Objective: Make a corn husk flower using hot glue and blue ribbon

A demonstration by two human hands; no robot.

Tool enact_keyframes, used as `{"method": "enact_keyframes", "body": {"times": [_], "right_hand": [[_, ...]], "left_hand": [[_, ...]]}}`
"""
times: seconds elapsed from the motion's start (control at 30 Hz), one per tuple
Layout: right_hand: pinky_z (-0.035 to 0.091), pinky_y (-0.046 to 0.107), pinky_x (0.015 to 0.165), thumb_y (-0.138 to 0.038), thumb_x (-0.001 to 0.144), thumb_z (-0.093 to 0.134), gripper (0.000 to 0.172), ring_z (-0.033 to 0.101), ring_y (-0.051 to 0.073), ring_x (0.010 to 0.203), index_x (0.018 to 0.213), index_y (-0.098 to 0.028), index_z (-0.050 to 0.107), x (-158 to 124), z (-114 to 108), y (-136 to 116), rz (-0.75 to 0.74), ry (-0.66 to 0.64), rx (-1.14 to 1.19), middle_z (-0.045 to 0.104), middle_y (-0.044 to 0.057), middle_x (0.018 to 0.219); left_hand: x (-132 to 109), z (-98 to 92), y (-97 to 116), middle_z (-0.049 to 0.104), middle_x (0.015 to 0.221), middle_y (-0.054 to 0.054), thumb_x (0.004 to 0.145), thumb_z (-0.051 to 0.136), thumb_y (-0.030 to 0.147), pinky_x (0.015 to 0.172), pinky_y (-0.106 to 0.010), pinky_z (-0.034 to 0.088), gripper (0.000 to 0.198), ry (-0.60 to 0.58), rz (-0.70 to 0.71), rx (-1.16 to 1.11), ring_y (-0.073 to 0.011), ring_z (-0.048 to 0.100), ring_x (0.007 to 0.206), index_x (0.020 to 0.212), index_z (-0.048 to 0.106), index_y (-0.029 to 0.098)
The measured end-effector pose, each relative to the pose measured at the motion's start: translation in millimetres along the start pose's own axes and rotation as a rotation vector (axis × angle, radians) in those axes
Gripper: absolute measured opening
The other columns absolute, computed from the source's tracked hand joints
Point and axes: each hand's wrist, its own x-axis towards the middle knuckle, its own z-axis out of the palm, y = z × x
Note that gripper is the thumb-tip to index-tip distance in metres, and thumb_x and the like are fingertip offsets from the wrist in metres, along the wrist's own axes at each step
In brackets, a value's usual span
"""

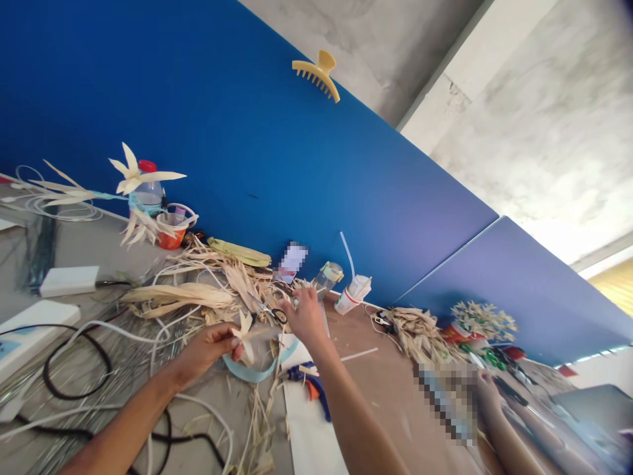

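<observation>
My left hand [210, 353] pinches a pale flower [246, 338] of dried husk, its pointed petals fanning upward from the fingers. Over the husk pile, my right hand [307, 316] reaches forward with thumb and fingers apart, and nothing shows in its grasp. Scissors [278, 315] with dark handles lie by its thumb. Below the flower curves a light blue ribbon-like band [254, 376]. Partly behind my right forearm is a blue and orange glue gun [312, 390] on white paper [311, 429]. Dried husks [182, 297] are heaped left of my hands.
White and black cables cross thin wires at left, near a white power strip [37, 330]. A bottle [148, 191], red cup [171, 234], clear jar [327, 277] and white cup [352, 295] line the blue partition [222, 132]. Another person's hand [489, 396] is at right.
</observation>
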Motion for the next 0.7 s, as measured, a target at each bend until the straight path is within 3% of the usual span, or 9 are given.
{"method": "enact_keyframes", "body": {"times": [0.1, 0.23, 0.47, 0.6, 0.7], "right_hand": [[0.036, 0.037, 0.088, -0.028, 0.086, 0.049, 0.022, 0.056, 0.023, 0.091, 0.085, -0.018, 0.069, 0, -11, 8, -0.025, 0.156, -0.222, 0.066, 0.009, 0.086], [0.04, 0.035, 0.089, -0.026, 0.085, 0.049, 0.025, 0.057, 0.023, 0.095, 0.097, -0.017, 0.069, -5, -16, 20, -0.079, 0.214, -0.146, 0.065, 0.012, 0.1], [0.047, 0.029, 0.082, -0.016, 0.084, 0.05, 0.025, 0.065, 0.02, 0.091, 0.1, -0.02, 0.069, -6, 12, 21, 0.055, -0.048, -0.019, 0.072, 0.006, 0.097], [0.047, 0.03, 0.083, -0.016, 0.082, 0.053, 0.021, 0.065, 0.021, 0.092, 0.094, -0.017, 0.07, 1, 24, 17, 0.064, -0.07, -0.015, 0.071, 0.008, 0.098], [0.048, 0.03, 0.084, -0.016, 0.082, 0.053, 0.024, 0.065, 0.02, 0.092, 0.101, -0.013, 0.068, 1, 26, 15, 0.077, -0.059, -0.003, 0.068, 0.012, 0.104]], "left_hand": [[2, -1.8, 4, 0.063, 0.061, -0.001, 0.074, 0.066, 0.039, 0.064, -0.028, 0.043, 0.022, 0.092, 0.052, 0.029, -0.0165, 0.055, 0.061, 0.065, 0.066, 0.019], [4, -6.9, 0, 0.066, 0.065, -0.002, 0.072, 0.068, 0.038, 0.068, -0.029, 0.045, 0.019, 0.196, 0.089, 0.022, -0.0186, 0.058, 0.067, 0.066, 0.069, 0.02], [2, -4.5, 3, 0.07, 0.07, -0.004, 0.063, 0.077, 0.038, 0.072, -0.03, 0.046, 0.021, 0.31, 0.059, -0.065, -0.0192, 0.061, 0.073, 0.068, 0.071, 0.018], [2, 0.8, 12, 0.069, 0.067, -0.002, 0.06, 0.079, 0.037, 0.06, -0.027, 0.046, 0.025, 0.333, 0.058, -0.167, -0.0134, 0.056, 0.058, 0.069, 0.068, 0.016], [2, 0.8, 13, 0.067, 0.068, -0.002, 0.063, 0.078, 0.036, 0.056, -0.024, 0.044, 0.025, 0.342, 0.086, -0.171, -0.0111, 0.054, 0.055, 0.072, 0.067, 0.015]]}}
